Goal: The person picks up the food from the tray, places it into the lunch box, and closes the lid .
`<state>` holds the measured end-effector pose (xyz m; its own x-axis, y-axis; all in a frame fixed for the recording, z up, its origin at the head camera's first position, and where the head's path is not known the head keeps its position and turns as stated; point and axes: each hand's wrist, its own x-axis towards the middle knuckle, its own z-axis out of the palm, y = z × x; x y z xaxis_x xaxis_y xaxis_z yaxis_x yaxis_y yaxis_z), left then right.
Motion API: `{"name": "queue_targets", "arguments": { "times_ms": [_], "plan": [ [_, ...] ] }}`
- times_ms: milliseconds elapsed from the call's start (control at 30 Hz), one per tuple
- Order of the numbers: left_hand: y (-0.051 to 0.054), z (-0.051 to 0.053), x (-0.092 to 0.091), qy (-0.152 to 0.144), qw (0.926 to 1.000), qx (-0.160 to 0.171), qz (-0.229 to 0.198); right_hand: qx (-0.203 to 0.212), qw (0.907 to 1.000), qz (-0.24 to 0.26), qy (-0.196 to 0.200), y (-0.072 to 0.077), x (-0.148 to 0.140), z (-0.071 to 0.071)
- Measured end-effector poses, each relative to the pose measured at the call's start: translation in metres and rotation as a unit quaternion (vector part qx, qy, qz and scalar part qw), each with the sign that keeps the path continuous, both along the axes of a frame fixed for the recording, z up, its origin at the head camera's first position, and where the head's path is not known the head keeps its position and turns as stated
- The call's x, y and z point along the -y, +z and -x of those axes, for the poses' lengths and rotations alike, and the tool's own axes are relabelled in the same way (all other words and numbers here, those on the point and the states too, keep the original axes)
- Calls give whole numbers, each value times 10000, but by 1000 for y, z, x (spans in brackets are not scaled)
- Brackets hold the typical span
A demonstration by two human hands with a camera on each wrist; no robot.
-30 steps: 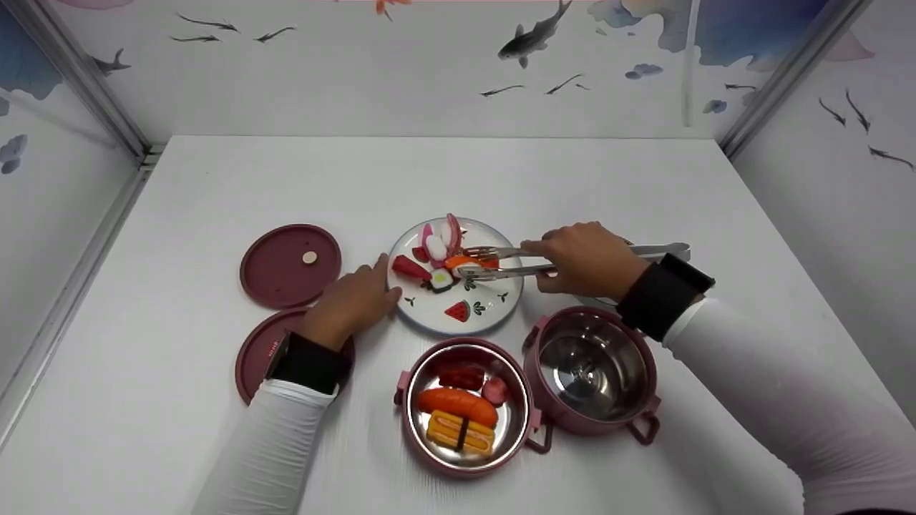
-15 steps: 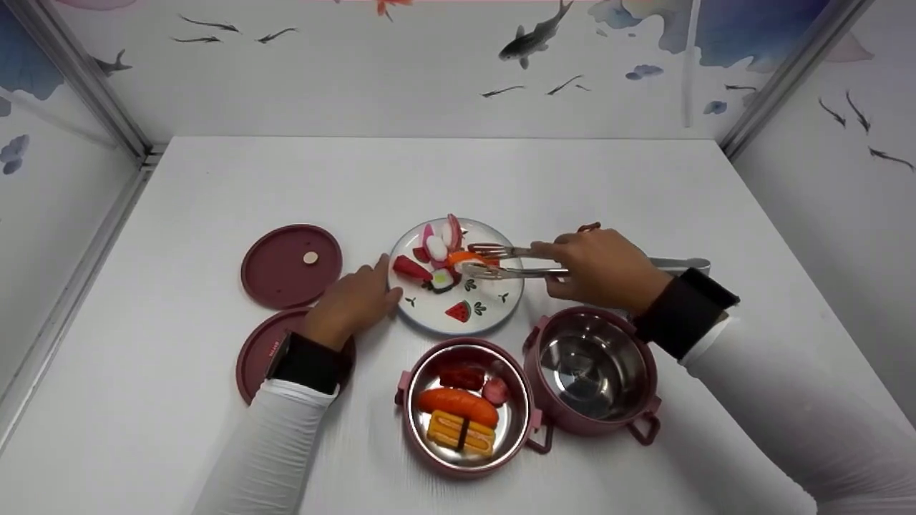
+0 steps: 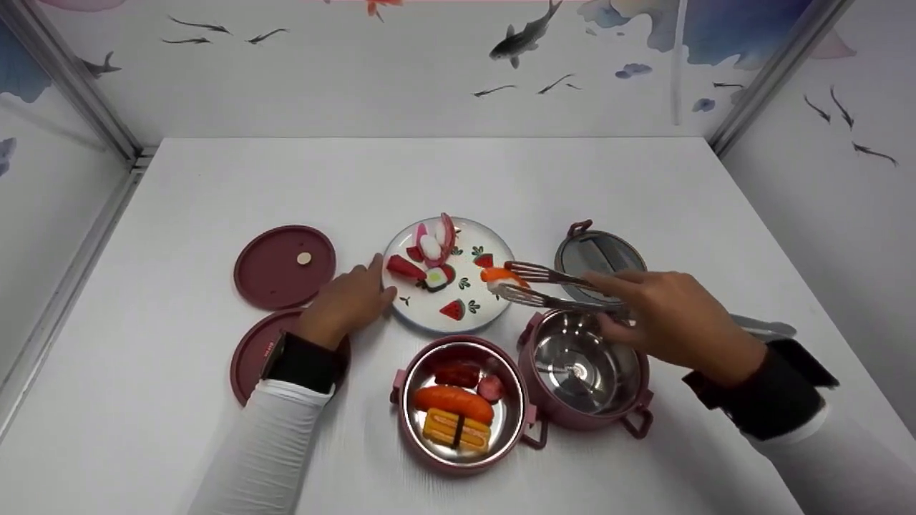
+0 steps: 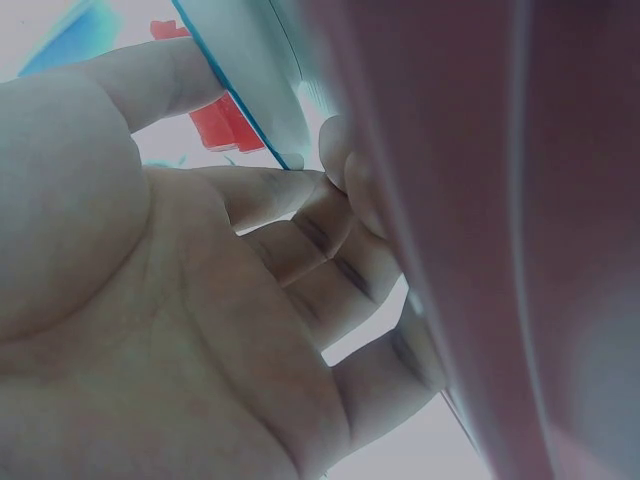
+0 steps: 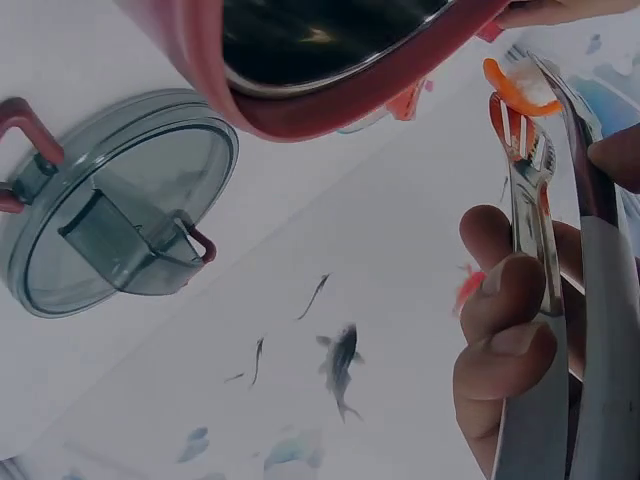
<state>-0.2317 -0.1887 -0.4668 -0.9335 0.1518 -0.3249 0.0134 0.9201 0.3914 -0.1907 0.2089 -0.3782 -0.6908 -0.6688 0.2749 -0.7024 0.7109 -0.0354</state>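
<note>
1. Right hand [image 3: 665, 318] grips tongs [image 3: 551, 275], tips parted just enough to pinch one sushi [image 3: 494, 274]; tongs point just past 9 o'clock.
2. Sushi at the plate's [image 3: 422, 309] 3-o'clock edge, long axis roughly 9 to 3.
3. Left hand [image 3: 347, 307], fingers loosely extended, touches plate at 9.
4. Pot [image 3: 458, 466] at plate's 6 holds four foods [image 3: 456, 404]; second pot [image 3: 594, 375], at 4, shows bare steel.
5. Two maroon lids [image 3: 272, 268] at 8 and 9; one clear lid [image 3: 605, 257] at 3.

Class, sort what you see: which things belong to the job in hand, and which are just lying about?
Belong:
tongs, holding an orange-and-white food piece
plate with other food pieces
pot with food, probably the destination
other pot, possibly

Lying about:
far dark red lid
near dark red lid
see-through lid
</note>
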Motion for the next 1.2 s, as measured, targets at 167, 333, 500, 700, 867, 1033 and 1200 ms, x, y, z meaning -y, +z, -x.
{"name": "queue_targets", "arguments": {
  "times_ms": [167, 333, 500, 700, 867, 1033, 1200],
  "plan": [
    [1, 0, 2, -8, 10000, 19, 67, -475, 9981, 374, -114, -7, -24, -25],
    [1, -2, 3, 20, 10000, 9, 32, -479, 9968, 509, -390, -18, -45, -47],
    [-1, -4, 4, 10, 10000, 24, 38, -289, 9955, 478, -770, -30, -59, -64],
    [0, -4, 5, 50, 9999, 70, 65, -112, 9926, 358, -1152, -38, -64, -77],
    [0, -1, 3, 36, 9999, 76, 63, 0, 9903, 303, -1356, -40, -66, -82],
    [0, -1, 1, 33, 9999, 129, 40, -33, 9897, 302, -1400, -40, -68, -84],
    [0, -1, 0, 17, 9999, 122, 39, -243, 9898, 503, -1314, -41, -71, -83]
  ]
}}
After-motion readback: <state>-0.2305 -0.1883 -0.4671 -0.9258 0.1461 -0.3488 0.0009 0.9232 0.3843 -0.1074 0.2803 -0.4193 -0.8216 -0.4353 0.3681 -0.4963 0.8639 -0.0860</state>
